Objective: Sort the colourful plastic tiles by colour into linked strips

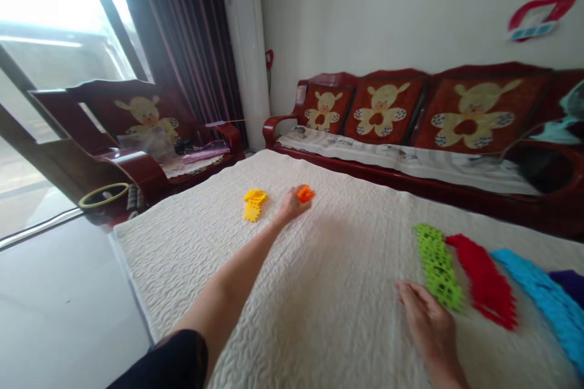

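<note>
My left hand (pixel 291 205) reaches across the quilted cloth, its fingers closed around small orange toothed plastic pieces (pixel 306 194). Left of it lies a small cluster of yellow interlocking plastic pieces (pixel 253 205). My right hand (pixel 429 325) is low on the right, fingers curled together, with nothing visible in them. Just beyond it is a long patch of green plastic pieces (pixel 438 267). Further right run a red strip (pixel 486 279), a blue strip (pixel 542 298) and a partly cut-off purple group (pixel 569 284). Motion blur softens both hands.
A cream quilted cloth (pixel 347 328) covers the table. Behind it stands a red wooden sofa (pixel 365 161) with bear-patterned cushions. An armchair (pixel 150 164) with a plastic bag on it is at the left, beside a bin with a yellow rim (pixel 104 194).
</note>
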A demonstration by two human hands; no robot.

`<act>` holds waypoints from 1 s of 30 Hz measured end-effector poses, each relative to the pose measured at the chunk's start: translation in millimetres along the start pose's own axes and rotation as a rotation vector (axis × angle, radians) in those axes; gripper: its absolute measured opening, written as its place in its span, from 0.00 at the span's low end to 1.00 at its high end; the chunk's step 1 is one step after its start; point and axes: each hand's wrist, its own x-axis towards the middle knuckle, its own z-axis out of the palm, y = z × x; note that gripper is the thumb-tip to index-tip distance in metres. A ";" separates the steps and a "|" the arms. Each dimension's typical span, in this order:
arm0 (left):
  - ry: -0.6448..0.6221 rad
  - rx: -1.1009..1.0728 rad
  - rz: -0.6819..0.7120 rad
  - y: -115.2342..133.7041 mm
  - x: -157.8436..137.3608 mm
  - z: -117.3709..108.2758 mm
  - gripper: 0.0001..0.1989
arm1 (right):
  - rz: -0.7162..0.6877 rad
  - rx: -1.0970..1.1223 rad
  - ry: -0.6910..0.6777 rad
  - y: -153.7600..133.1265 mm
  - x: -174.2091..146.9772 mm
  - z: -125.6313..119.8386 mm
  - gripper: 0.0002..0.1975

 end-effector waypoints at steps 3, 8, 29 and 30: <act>0.298 0.056 -0.380 -61.2 -4.7 -41.5 0.23 | -0.023 -0.030 0.005 1.1 0.2 0.2 0.25; 0.408 0.143 -0.666 -123.7 -19.0 -74.1 0.29 | -0.075 -0.054 -0.006 -2.8 -1.7 -0.5 0.25; 0.209 0.203 -0.313 -59.1 22.1 -10.6 0.26 | -0.203 0.161 0.209 -2.7 -11.8 3.6 0.16; 0.148 0.156 -0.232 -30.2 27.0 9.3 0.25 | -0.225 0.132 0.268 -0.4 -10.4 0.2 0.15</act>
